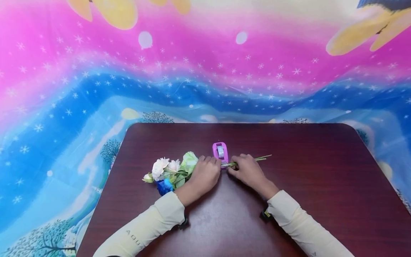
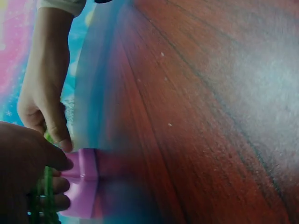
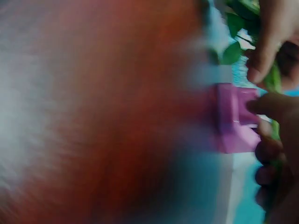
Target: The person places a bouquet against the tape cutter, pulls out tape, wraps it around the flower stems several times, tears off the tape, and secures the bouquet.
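Observation:
A bunch of flowers lies across the table, with white blooms [image 1: 160, 168], a green bloom [image 1: 189, 161] and a blue rose [image 1: 165, 186] at its left end. My left hand [image 1: 206, 173] grips the stems just below the blooms. To its right, my right hand [image 1: 248, 173] curls its fingers round the same green stems [image 1: 264, 157], whose ends stick out past it. Between and just beyond the hands stands a pink tape dispenser [image 1: 220, 151] with a clear roll. In the right wrist view, the right thumb overlaps the dispenser [image 3: 229, 119].
The dark red-brown table [image 1: 321, 178] has rounded far corners. Behind it hangs a pink and blue cloth [image 1: 205, 71] with snowflakes, reaching down round the table's sides.

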### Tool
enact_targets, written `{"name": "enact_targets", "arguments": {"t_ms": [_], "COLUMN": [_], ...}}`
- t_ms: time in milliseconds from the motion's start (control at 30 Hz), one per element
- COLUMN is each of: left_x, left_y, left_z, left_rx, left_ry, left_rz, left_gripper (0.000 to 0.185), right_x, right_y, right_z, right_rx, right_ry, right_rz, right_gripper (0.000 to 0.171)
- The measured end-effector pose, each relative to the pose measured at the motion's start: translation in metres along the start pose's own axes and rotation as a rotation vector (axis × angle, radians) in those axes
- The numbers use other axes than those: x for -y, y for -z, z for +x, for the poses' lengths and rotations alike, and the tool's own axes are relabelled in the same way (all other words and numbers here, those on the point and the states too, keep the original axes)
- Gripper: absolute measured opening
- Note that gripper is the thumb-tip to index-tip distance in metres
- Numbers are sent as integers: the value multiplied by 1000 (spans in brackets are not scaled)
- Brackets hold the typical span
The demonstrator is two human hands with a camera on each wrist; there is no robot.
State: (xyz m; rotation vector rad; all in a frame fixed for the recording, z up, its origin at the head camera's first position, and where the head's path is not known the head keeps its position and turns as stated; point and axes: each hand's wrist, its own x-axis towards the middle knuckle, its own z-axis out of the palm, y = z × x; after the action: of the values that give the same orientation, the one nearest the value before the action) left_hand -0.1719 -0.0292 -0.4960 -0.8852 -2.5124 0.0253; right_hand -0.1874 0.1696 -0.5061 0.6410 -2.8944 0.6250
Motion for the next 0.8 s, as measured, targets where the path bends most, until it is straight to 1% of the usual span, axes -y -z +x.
{"name": "enact_targets", "arguments": {"t_ms": [100, 200, 267, 367, 500, 567, 633, 667, 733, 800], "left_x": [0, 1, 1, 1, -2, -4, -5, -5, -5, -5], "left_y": [-6, -12, -16, -20, -22, -23, -24, -24, -23, -20], "left_z": [1, 1, 1, 1, 3, 4, 4, 4, 4, 3], "left_rx": [-30, -58, -74, -120, -204, -230, -246, -247, -238, -212], "left_ry": [22, 25, 26, 43, 83, 97, 98, 95, 83, 67], "left_rz": [-18, -6, 18, 74, 156, 192, 219, 230, 241, 223], "left_gripper": [13, 15, 17, 15, 12, 13, 13, 13, 13, 11], "right_x": [1, 3, 5, 9, 11, 10, 10, 10, 10, 9], "right_y": [-8, -12, -14, -15, -17, -19, -20, -20, -20, -18], "right_z": [-3, -5, -6, -7, -6, -6, -6, -7, -8, -10], "right_rx": [-132, -214, -251, -313, -441, -495, -519, -516, -491, -445], "right_ry": [11, 16, 15, 18, 44, 62, 73, 77, 80, 79], "right_rz": [-84, -131, -165, -237, -353, -394, -419, -425, -425, -405], "right_gripper": [29, 30, 29, 29, 32, 37, 41, 42, 43, 41]}}
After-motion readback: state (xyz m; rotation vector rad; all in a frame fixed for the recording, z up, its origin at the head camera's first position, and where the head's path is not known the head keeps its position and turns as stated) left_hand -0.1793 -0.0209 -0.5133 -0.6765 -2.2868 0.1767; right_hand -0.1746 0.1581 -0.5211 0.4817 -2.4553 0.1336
